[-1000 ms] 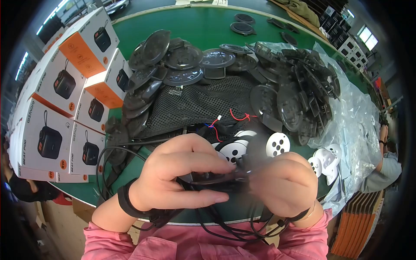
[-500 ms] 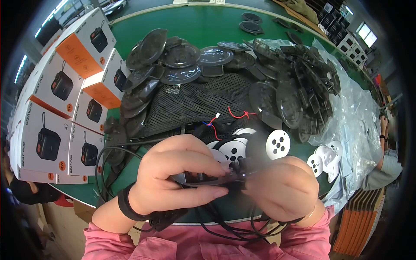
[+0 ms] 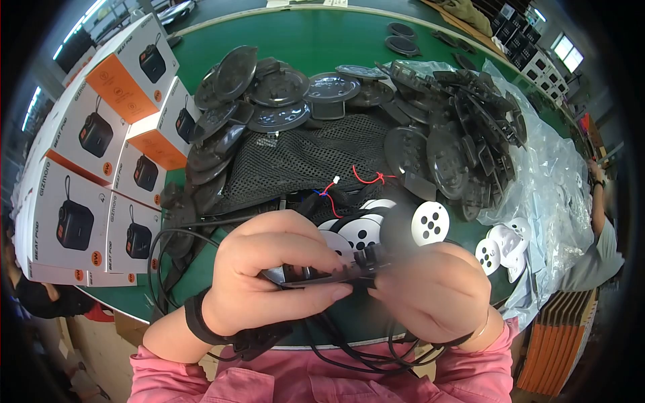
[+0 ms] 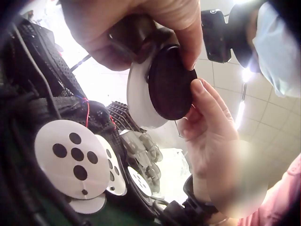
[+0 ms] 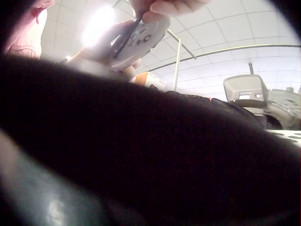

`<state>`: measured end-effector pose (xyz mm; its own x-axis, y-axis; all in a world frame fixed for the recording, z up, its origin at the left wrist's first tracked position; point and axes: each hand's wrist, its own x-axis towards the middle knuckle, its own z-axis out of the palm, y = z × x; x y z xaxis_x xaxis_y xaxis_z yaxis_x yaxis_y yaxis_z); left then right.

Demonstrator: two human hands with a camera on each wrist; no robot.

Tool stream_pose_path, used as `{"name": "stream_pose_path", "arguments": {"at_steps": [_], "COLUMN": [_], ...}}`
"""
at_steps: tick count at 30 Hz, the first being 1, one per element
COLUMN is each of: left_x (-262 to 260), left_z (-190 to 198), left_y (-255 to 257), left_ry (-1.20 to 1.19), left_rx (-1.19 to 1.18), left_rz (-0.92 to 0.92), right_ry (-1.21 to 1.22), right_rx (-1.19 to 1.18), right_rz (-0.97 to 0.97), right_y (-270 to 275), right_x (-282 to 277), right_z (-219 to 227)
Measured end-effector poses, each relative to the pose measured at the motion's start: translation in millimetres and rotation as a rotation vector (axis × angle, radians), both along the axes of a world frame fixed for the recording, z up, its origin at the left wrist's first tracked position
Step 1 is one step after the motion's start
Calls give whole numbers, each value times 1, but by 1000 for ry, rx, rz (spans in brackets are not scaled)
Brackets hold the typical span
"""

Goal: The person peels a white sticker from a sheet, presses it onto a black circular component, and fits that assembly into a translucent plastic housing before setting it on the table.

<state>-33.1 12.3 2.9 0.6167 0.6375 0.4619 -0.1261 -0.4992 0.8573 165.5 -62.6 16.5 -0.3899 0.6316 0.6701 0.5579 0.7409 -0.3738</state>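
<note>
My left hand point(image 3: 269, 269) grips a dark round plastic cover point(image 3: 319, 275) between thumb and fingers, held nearly edge-on above the table front. A boxy bracket stands on the cover's upper side. Close at its right is my right hand point(image 3: 437, 292), partly blurred in the head view. The left wrist view shows the right thumb and fingers pinching the edge of a thin black disc point(image 4: 171, 84). That disc lies close against a pale round face point(image 4: 140, 101) on the cover side. In the right wrist view the cover's face point(image 5: 150, 35) looks whitish, with small holes.
Dark plastic covers point(image 3: 279, 87) are heaped around a black mesh bag point(image 3: 302, 154). White discs with black dots point(image 3: 430, 224) lie near the hands. Boxes point(image 3: 74, 215) are stacked at left; clear plastic sheeting point(image 3: 544, 181) covers the right. Black cables point(image 3: 349, 352) hang at the front edge.
The cover in my left hand has tilted so that its bracket shows more. My right hand stays beside it, shifting only slightly. The whole head view has drifted a little.
</note>
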Motion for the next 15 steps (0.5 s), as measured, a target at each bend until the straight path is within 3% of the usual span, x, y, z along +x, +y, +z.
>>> {"name": "stream_pose_path", "arguments": {"at_steps": [11,15], "left_x": [3,5], "left_z": [-8,-11], "left_y": [-1,-2], "left_ry": [22,49], "left_rx": [-3,-124], "left_rz": [67,91], "right_ry": [21,28], "right_rx": [29,-7], "right_rz": [-108,-164], "right_y": [1,1], "right_x": [-7,-10], "right_z": [-7,-7]}}
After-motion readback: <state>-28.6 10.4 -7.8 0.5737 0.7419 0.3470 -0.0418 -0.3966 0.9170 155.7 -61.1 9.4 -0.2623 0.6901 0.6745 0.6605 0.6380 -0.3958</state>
